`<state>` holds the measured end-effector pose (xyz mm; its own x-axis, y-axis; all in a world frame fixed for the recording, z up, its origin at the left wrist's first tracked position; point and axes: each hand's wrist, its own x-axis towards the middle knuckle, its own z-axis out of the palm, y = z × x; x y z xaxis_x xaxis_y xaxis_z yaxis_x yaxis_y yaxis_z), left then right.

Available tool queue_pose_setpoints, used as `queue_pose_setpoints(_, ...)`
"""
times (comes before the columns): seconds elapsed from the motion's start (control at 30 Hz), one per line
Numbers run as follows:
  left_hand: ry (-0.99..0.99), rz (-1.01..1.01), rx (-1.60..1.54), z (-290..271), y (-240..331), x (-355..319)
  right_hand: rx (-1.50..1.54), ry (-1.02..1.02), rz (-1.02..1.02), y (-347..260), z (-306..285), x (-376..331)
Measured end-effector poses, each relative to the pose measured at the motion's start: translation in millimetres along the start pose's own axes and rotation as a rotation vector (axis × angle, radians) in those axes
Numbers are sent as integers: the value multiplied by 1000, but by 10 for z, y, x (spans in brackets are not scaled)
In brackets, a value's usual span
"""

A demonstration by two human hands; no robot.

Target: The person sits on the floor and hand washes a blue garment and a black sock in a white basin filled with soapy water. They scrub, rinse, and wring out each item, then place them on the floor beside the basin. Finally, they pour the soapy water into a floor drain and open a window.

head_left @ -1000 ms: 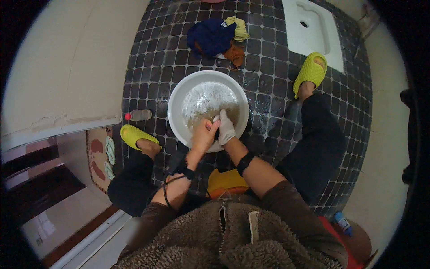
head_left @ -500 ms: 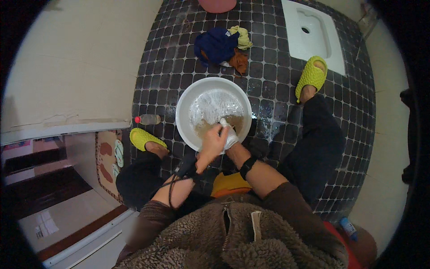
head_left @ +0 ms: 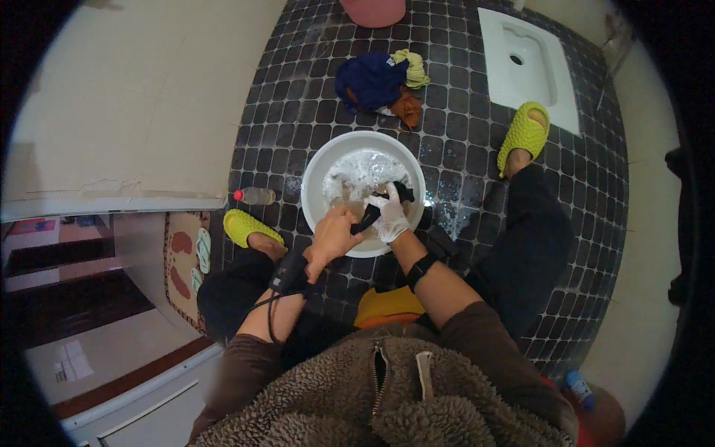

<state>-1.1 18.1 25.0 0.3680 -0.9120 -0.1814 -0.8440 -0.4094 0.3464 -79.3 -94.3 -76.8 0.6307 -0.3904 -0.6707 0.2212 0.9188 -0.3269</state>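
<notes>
Both of my hands are over a white basin (head_left: 313, 175) of foamy, brownish water. Bare, my left hand (head_left: 335, 232) is closed on one end of a wet black cloth (head_left: 366, 220). My right hand (head_left: 391, 220), in a thin white glove, grips the same cloth a little farther along, and a dark end sticks out beyond its fingers. The cloth is small and bunched, so its exact kind cannot be made out. Suds (head_left: 361, 165) float on the far half of the water.
Beyond the basin lies a clothes pile (head_left: 369, 80) on dark tiles, with a pink bucket (head_left: 374, 11) farther back. A red-capped bottle (head_left: 257, 196) lies left. A squat toilet (head_left: 555, 112) is at far right, a yellow object (head_left: 383, 305) below the basin.
Black cloth now shows between my hands, raised out of the water. My right hand has come up, and my left has shifted slightly left. The whole view has moved a little.
</notes>
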Motion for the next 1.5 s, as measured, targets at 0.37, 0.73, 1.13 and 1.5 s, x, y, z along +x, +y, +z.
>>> queue_pose_setpoints(0.37,199,-263,-244,-465,-86,20,184,-16,-6,-46,-384,378)
queue_pose_setpoints(0.73,18,-250,-838,28,-312,107,51,-199,-147,-410,273,-127)
queue_pose_setpoints(1.13,328,-338,-952,-115,-172,227,-298,-309,-178,-515,514,-425)
queue_pose_setpoints(1.5,227,-124,-937,-376,-50,245,-686,-460,-548,-523,636,-478)
